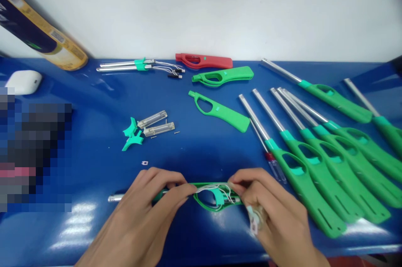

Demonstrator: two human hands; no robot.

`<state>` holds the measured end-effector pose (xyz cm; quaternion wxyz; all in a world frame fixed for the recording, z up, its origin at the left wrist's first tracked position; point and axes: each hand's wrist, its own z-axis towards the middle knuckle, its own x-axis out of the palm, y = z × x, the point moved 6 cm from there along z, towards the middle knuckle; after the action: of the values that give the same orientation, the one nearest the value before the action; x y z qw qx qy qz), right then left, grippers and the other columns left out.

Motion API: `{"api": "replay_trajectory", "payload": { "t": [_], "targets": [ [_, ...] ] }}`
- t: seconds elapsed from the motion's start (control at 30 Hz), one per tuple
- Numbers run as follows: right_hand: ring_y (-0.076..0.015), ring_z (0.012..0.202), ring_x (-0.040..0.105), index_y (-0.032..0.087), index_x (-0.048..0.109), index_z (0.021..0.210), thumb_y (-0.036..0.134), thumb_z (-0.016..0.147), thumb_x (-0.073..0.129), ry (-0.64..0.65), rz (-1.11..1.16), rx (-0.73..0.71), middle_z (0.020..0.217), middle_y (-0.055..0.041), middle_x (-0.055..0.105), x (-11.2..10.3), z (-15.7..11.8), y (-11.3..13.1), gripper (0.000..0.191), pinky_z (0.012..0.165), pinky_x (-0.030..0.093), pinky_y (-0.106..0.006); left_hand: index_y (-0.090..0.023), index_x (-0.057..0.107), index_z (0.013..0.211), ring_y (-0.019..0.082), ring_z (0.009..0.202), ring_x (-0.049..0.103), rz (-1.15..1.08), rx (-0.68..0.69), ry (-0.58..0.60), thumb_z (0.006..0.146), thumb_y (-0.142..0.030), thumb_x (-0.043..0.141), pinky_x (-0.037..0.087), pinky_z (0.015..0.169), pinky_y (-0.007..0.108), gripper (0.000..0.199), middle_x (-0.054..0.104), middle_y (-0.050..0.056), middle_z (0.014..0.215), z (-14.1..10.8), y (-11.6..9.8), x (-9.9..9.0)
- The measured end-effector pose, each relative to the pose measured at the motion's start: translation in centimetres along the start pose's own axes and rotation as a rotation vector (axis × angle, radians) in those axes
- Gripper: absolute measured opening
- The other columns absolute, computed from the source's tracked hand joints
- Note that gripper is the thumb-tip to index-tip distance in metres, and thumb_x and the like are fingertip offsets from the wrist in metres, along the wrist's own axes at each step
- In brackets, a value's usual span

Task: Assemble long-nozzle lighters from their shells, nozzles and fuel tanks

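An opened green lighter body point(207, 207) lies across the front of the blue table, white wires point(213, 187) and a teal trigger point(219, 197) showing in its loop. My left hand point(150, 208) grips its left part, fingers closed; a metal tube point(115, 198) sticks out beyond that hand. At the right part, my right hand point(270, 212) pinches near the wires with thumb and forefinger. A small pale pink clip point(253, 226) and a partly hidden clear piece show at the right palm. Fingers cover both ends of the body.
Assembled green lighters point(326, 191) fan out at right beside a screwdriver point(274, 166). Further back are green shells point(230, 117), a red shell point(204, 61) and wired tubes point(125, 66). Clear tanks point(159, 128) and teal triggers point(133, 139) lie left of centre; a can point(47, 32) stands back left.
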<state>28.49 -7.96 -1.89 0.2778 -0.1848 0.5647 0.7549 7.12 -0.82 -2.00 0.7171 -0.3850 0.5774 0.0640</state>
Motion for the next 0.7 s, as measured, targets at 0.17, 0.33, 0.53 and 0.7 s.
{"api": "replay_trajectory", "payload": {
  "t": [0.17,0.33,0.53,0.7],
  "targets": [
    [-0.0088,0.089,0.070,0.023,0.045,0.087,-0.008,0.093,0.044,0.001,0.003,0.009,0.104,-0.0025,0.062,0.10,-0.28,-0.22,0.032,0.085,0.065,-0.022,-0.030,0.055,0.151,0.015,0.113,0.065,0.028,0.017,-0.086,0.106,-0.012,0.052,0.042,0.117,0.035,0.048,0.067,0.001,0.126,0.49,-0.45,-0.51],
    [-0.0097,0.092,0.069,0.023,0.046,0.088,-0.007,0.094,0.047,0.018,0.031,0.012,0.106,-0.0037,0.061,0.17,-0.35,-0.28,0.030,0.084,0.065,-0.022,-0.028,0.052,0.155,0.014,0.111,0.061,-0.016,0.004,-0.108,0.107,-0.009,0.053,0.043,0.110,0.029,0.051,0.065,0.001,0.122,0.47,-0.62,-0.37],
    [-0.0090,0.091,0.069,0.022,0.045,0.088,-0.007,0.094,0.048,0.032,0.035,0.014,0.106,-0.0035,0.060,0.00,-0.36,-0.16,0.030,0.087,0.064,-0.022,-0.033,0.061,0.144,0.013,0.100,0.065,-0.046,-0.005,-0.137,0.105,-0.005,0.053,0.050,0.102,0.031,0.049,0.064,0.000,0.114,0.11,-0.44,-0.32],
    [-0.0082,0.092,0.069,0.022,0.045,0.088,-0.008,0.094,0.048,0.024,0.040,0.013,0.106,-0.0031,0.060,0.09,-0.32,-0.08,0.031,0.087,0.063,-0.020,-0.033,0.066,0.137,0.013,0.099,0.069,-0.046,0.019,-0.099,0.103,-0.006,0.051,0.055,0.099,0.028,0.046,0.066,0.000,0.114,0.10,-0.28,-0.44]
  ]
}}
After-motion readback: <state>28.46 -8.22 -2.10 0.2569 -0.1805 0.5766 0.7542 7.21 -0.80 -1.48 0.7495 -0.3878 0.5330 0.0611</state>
